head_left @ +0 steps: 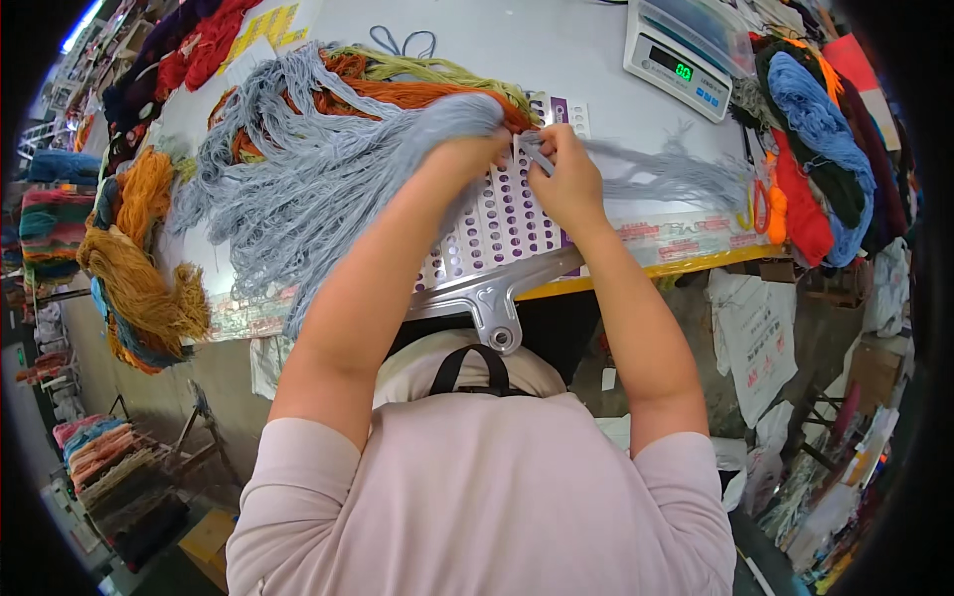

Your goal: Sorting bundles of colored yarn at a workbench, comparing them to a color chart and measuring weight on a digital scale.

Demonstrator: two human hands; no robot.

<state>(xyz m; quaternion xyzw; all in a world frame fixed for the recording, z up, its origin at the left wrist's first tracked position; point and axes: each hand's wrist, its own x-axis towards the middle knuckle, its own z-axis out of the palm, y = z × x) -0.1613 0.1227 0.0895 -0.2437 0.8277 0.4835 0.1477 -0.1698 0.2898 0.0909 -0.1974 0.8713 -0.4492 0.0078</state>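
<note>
"Since the metal clip (492, 296) lies closest to the waist, does it steady everything?"

"Probably it grips the white board (503, 215) beyond it, the one with rows of round holes. That sits at the near edge of the table (556, 45), I'd guess so both hands can reach its far end."

"And the hands?"

"They meet at that far end. The right hand (576, 186) has thumb and fingers narrowed on a thin grey strip (538, 156), a pinch that seems meant for fine control. The left hand (481, 155) is bent in just beside it, against the grey-blue yarn (298, 174)."

"Are its fingers holding anything?"

"I cannot tell; they are turned away and blurred. Most of the yarn spreads over the table to the left, perhaps to keep strands loose, while wispy ends (676, 179) trail off to the right."

"What lies farther off?"

"Orange yarn (437, 92) and olive yarn (437, 68), partly buried behind the bundle; a digital scale (682, 81) at the far right, apparently placed clear of the arms."

"What can't you make out?"

"Whether the strip is yarn or something stiffer, and whether the trailing ends join the bundle: the right hand covers that gap. The scale's top is cut off."
</note>
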